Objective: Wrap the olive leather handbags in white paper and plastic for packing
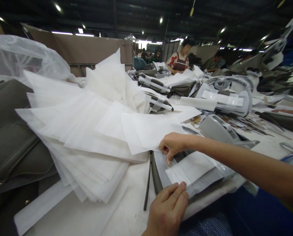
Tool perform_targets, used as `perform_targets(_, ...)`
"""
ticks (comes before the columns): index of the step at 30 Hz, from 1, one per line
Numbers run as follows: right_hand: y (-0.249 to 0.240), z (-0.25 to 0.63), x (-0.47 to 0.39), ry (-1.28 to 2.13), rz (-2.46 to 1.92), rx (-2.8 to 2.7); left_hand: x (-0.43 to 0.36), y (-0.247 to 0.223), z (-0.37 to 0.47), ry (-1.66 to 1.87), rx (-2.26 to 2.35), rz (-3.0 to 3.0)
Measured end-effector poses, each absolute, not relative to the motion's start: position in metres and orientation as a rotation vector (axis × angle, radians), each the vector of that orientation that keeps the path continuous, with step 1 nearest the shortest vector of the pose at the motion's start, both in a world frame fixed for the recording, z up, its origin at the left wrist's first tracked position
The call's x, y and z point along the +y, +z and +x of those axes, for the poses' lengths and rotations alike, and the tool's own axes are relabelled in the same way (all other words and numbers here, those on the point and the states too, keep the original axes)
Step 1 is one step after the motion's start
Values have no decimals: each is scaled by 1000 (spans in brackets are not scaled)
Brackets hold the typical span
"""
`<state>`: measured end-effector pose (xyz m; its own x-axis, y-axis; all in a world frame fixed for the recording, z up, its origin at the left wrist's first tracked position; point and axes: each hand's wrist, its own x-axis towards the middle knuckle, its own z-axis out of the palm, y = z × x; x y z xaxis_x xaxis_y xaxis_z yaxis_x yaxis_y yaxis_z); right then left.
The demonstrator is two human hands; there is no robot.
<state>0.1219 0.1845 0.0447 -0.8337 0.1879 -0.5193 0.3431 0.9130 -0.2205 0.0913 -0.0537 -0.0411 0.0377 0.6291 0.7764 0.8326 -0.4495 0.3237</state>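
A flat bundle of dark grey-green material lies at the table's front edge, wrapped in a thin translucent sheet (205, 180). Across it is a folded white paper strip (192, 167). My left hand (167, 206) is closed at the near edge of the strip, fingers pressed together on it. At the far left end of the bundle, my right hand (172, 147) has its fingers curled and its thumb pointing down onto the wrapping; its grip is partly hidden. A thin dark strip (147, 183) lies beside the bundle. White sheets (151, 129) overlap its far end.
A large fanned stack of white sheets (85, 124) covers the left of the table. Dark padded pieces (13, 147) and a clear plastic bag (30, 59) are farther left. Wrapped bundles (158, 101) and a grey moulded part (216, 127) lie beyond. A co-worker (179, 60) stands across the table.
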Motion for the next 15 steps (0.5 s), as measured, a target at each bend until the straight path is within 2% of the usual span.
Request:
perform_targets(6, 31, 121, 200, -840, 419, 2447, -52, -44, 94, -1370, -1492, -2083)
perform_targets(15, 24, 129, 212, -1049, 522, 2408, -55, -41, 94, -1332, -1474, -2098)
